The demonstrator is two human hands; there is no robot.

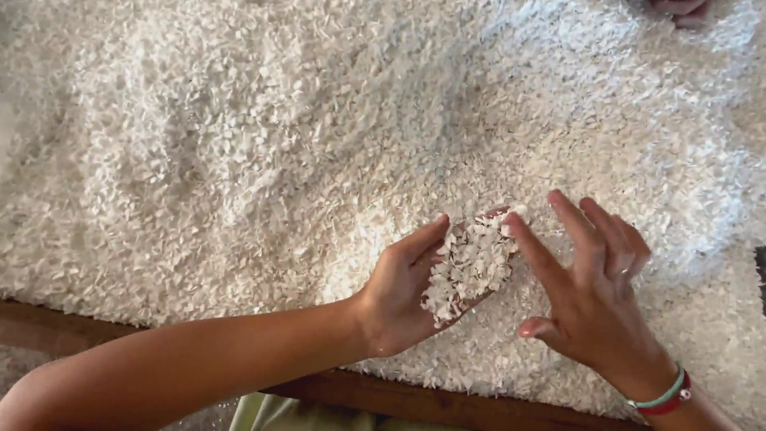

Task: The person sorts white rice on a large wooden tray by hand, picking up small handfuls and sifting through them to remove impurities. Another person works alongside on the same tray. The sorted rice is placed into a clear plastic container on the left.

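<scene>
From the head camera I see my left hand [407,291] turned palm up and cupped, carrying a small heap of white flakes [471,267] that look like flattened rice; the heap lies across the palm and out along the fingers, with the thumb lying along its left edge. My right hand [590,279] hangs just beside it on the right, fingers [531,247] loosely spread and slightly curled, holding nothing; the tip of its forefinger touches the far end of the heap, near the left fingertips. Both hands sit low over a wide bed of the same flakes [239,160], which covers nearly the whole table and is rumpled into shallow ridges and hollows. A brown wooden edge [72,315] of the table runs along the near side beneath my left forearm. On the right wrist are green and red bracelets [666,397]. At the top right, another person's fingertips [678,9] just show above the flakes, well apart from my hands.
</scene>
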